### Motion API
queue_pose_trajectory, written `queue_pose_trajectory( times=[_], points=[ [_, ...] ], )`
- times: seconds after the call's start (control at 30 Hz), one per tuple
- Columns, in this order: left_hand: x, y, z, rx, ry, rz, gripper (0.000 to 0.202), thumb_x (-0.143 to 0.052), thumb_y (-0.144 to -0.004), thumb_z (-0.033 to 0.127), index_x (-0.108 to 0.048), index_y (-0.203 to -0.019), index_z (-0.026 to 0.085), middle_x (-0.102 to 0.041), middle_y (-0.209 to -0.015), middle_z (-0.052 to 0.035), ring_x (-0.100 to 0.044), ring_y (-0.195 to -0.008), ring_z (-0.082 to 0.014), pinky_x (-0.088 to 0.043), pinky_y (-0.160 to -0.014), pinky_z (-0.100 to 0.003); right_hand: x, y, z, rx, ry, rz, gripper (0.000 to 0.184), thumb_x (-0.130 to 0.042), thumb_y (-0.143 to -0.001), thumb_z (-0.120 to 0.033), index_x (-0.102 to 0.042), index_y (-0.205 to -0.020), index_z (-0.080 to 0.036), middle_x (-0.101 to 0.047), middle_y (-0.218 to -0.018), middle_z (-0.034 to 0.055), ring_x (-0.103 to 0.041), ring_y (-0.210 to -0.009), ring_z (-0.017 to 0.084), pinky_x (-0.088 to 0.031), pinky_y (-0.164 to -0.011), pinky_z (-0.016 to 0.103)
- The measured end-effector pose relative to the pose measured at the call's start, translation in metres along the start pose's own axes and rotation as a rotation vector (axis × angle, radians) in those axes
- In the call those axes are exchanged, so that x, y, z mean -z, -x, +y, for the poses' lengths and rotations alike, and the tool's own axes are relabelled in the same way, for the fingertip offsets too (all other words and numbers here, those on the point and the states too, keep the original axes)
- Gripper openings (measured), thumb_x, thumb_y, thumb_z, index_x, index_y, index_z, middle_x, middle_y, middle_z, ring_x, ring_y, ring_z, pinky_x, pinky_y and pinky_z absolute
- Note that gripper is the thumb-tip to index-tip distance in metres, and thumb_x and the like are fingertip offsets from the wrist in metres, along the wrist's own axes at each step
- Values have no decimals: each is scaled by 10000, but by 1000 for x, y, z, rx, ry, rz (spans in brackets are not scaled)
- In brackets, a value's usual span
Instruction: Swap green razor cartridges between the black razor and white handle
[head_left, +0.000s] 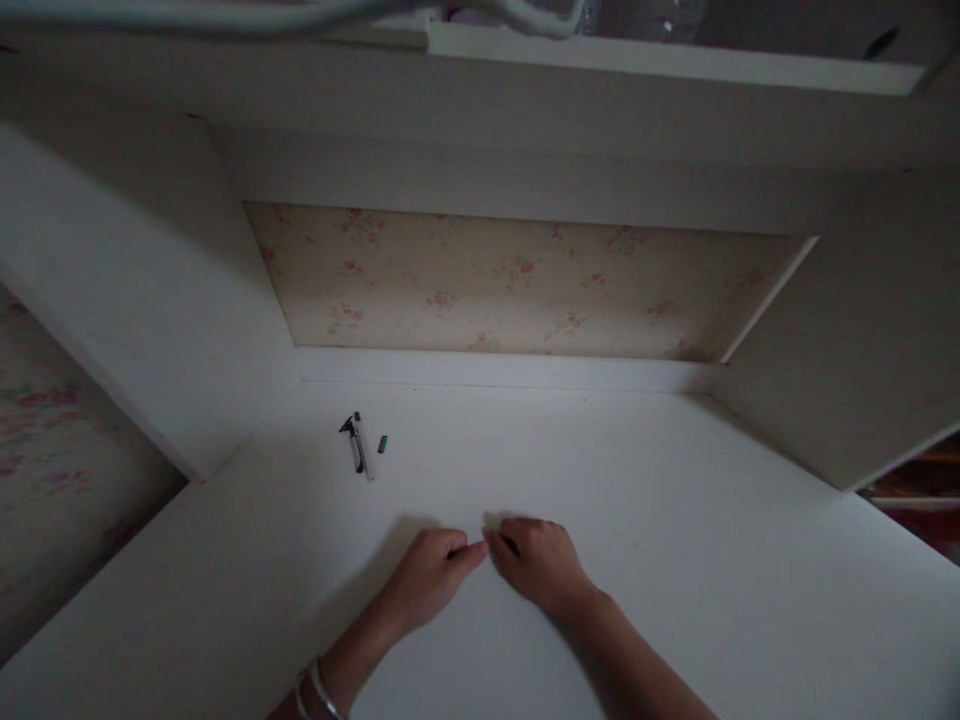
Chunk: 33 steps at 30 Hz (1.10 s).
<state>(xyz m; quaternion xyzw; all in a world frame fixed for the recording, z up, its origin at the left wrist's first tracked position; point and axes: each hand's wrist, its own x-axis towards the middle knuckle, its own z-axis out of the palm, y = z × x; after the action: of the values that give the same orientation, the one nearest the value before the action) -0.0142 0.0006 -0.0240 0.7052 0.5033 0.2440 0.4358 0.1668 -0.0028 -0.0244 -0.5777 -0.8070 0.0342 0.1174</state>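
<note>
My left hand (433, 578) rests on the white desk (675, 600) with its fingers curled in and its thumb pointing right. A silvery bangle (321, 690) circles that wrist. Facing it, my right hand (538, 562) is also curled into a loose fist on the desk. The two thumb tips nearly meet; whether they touch I cannot tell. Nothing shows in either hand. Beyond the left hand lie a black T-shaped razor (355, 445), a slim pale stick with a dark end (365, 450), and a small dark green piece (382, 444).
White side panels (150, 280) (847, 330) flank the desk. A white shelf (510, 110) overhangs it, with clear plastic items (671, 18) on top. Floral wallpaper (517, 285) covers the back. A pale curved bar (225, 18) crosses the top left.
</note>
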Motion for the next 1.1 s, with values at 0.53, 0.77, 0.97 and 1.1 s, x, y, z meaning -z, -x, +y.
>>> queue_pose_trajectory(
  times=[0.53,0.77,0.97,1.1],
  points=[
    [164,-46,-62,365,-632,384,419,-362,-820,493,-617,-699,183,-669,-774,-115,-627,-778,-288,-413,-658,-324,-2,4,2,8,-17,51,367,-393,-959,-350,-654,-728,-236,-705,-734,6,-650,-660,157,-337,-557,235],
    [174,-59,-66,497,-723,314,544,-321,-811,575,-678,-854,167,-693,-928,-183,-643,-900,-365,-456,-741,-422,-4,4,4,11,-1,68,346,-417,-952,-341,-643,-714,-231,-705,-725,4,-655,-655,161,-325,-542,237],
    [160,-71,-57,537,-764,326,581,-353,-786,607,-651,-1012,164,-671,-1042,-197,-621,-973,-392,-470,-748,-449,0,5,3,25,-9,71,340,-421,-952,-333,-639,-711,-233,-705,-727,-6,-658,-658,159,-332,-543,239],
    [156,-73,-59,560,-765,342,530,-387,-799,538,-632,-1046,138,-665,-1050,-210,-620,-979,-395,-466,-769,-465,-1,4,4,25,-11,70,362,-404,-960,-344,-638,-708,-231,-705,-728,-6,-659,-662,156,-336,-544,235]
  ],
)
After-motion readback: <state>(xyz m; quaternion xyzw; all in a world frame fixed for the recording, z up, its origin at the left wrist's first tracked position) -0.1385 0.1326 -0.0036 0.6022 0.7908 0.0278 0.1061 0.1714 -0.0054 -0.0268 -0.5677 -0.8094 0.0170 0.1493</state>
